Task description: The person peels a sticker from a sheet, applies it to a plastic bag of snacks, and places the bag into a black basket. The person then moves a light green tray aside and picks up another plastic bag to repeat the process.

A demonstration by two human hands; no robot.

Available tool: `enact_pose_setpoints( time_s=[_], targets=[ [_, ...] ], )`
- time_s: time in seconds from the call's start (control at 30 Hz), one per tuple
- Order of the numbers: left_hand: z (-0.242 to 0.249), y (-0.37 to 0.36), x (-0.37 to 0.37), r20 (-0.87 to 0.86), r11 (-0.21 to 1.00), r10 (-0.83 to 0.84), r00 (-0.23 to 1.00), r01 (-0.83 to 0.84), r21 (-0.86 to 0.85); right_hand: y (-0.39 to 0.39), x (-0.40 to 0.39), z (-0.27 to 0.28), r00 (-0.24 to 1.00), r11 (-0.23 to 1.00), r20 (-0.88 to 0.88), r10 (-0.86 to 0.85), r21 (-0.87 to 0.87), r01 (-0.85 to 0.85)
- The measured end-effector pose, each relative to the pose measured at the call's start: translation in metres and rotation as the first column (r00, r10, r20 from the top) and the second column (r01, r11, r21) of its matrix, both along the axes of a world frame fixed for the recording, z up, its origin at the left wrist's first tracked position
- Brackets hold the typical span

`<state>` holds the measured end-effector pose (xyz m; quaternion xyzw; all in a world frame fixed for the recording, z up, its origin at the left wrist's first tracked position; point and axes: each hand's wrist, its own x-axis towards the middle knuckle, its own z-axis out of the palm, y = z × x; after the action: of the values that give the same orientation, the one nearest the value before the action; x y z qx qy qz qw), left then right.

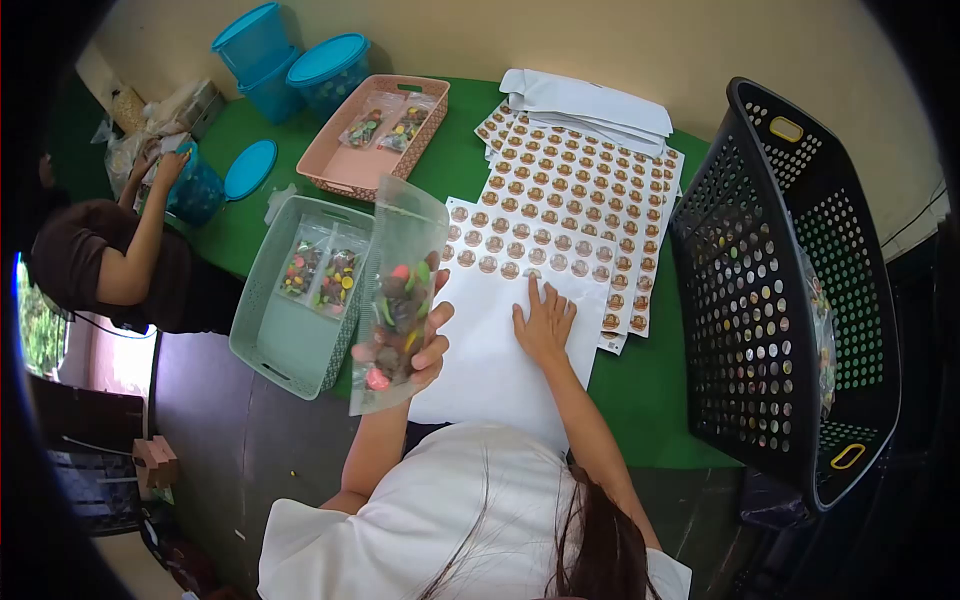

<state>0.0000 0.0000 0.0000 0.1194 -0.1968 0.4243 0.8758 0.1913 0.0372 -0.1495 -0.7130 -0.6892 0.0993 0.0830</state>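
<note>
A clear plastic bag [402,300] of colourful pieces, some red, green, yellow and dark, is held up in my left hand [432,345], its fingers wrapped round the bag's right side. My right hand [545,318] lies on a sheet of round brown stickers [515,250], fingers spread, with a fingertip at the lowest sticker row. That sheet's lower part is bare white. Left of the held bag, a green basket [275,345] contains two filled bags [325,272].
A pink basket [340,165] with filled bags stands at the back, near blue tubs [330,75] and a blue lid [250,170]. Folded white sheets [590,100] lie behind the stickers. A tall black basket [740,300] stands right. At left, a co-worker [95,250] reaches into a blue tub [195,190].
</note>
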Motion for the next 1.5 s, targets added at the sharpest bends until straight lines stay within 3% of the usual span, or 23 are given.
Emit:
enact_pose_setpoints(
  time_s=[0.1, 0.17, 0.2, 0.3, 0.43, 0.63, 0.7, 0.73, 0.8, 0.83, 0.9, 1.03, 1.1, 1.2, 1.4, 1.5],
  targets=[
    [-0.002, -0.005, -0.002, -0.125, 0.995, 0.094, 0.988, -0.095, 0.001, 0.011, 0.003, 0.014, 1.000, 1.000, -0.020, -0.019, 0.017, 0.019],
    [-0.004, -0.007, -0.005, -0.536, 0.940, 0.318, 0.782, -0.333, 0.072, 0.023, 0.010, 0.011, 0.988, 0.985, -0.149, -0.045, 0.157, 0.069],
    [0.016, -0.007, 0.001, -0.645, 0.916, 0.369, 0.669, -0.378, 0.132, 0.028, 0.016, 0.010, 0.980, 0.977, -0.196, -0.037, 0.199, 0.076],
    [0.022, -0.007, 0.005, -0.677, 0.880, 0.430, 0.598, -0.444, 0.167, 0.030, 0.029, 0.016, 0.946, 0.986, -0.306, 0.103, 0.157, -0.056],
    [0.012, -0.003, 0.005, -0.687, 0.872, 0.439, 0.579, -0.459, 0.170, 0.031, 0.036, 0.012, 0.916, 0.975, -0.375, 0.145, 0.211, -0.067],
    [0.013, -0.004, 0.011, -0.729, 0.833, 0.518, 0.447, -0.458, 0.311, 0.046, 0.037, -0.012, 0.881, 0.944, -0.468, 0.074, 0.317, 0.089],
    [0.027, -0.006, 0.016, -0.814, 0.827, 0.440, 0.379, -0.524, 0.203, 0.052, 0.038, -0.008, 0.567, 0.958, -0.823, -0.039, 0.131, 0.256],
    [0.029, -0.007, 0.017, -0.814, 0.827, 0.440, 0.379, -0.525, 0.202, 0.051, 0.038, -0.005, 0.568, 0.958, -0.822, -0.038, 0.131, 0.255],
    [0.032, -0.007, 0.020, -0.822, 0.817, 0.425, 0.380, -0.551, 0.168, 0.048, 0.040, 0.002, 0.678, 0.964, -0.722, 0.139, 0.255, 0.074],
    [0.032, -0.007, 0.020, -0.821, 0.818, 0.425, 0.381, -0.551, 0.167, 0.045, 0.039, 0.004, 0.679, 0.964, -0.721, 0.138, 0.255, 0.075],
    [0.030, -0.008, 0.020, -0.824, 0.820, 0.435, 0.363, -0.537, 0.196, 0.041, 0.038, 0.006, 0.794, 0.974, -0.591, 0.142, 0.224, -0.007],
    [0.029, -0.012, 0.017, -0.831, 0.832, 0.425, 0.359, -0.516, 0.203, 0.040, 0.036, 0.000, 0.810, 0.958, -0.562, 0.170, 0.286, -0.002],
    [0.029, -0.015, 0.018, -0.840, 0.833, 0.405, 0.360, -0.524, 0.177, 0.036, 0.033, -0.005, 0.885, 0.911, -0.417, 0.205, 0.411, -0.017],
    [0.028, -0.017, 0.017, -0.858, 0.831, 0.385, 0.339, -0.532, 0.162, 0.033, 0.029, -0.007, 0.907, 0.891, -0.373, 0.196, 0.454, -0.006],
    [0.017, -0.014, 0.022, -0.856, 0.831, 0.399, 0.328, -0.524, 0.187, 0.033, 0.023, -0.006, 0.964, 0.898, -0.202, 0.175, 0.435, -0.072],
    [0.012, -0.014, 0.024, -0.855, 0.840, 0.411, 0.316, -0.497, 0.219, 0.034, 0.025, -0.006, 0.961, 0.921, -0.231, 0.154, 0.386, -0.055]
  ],
)
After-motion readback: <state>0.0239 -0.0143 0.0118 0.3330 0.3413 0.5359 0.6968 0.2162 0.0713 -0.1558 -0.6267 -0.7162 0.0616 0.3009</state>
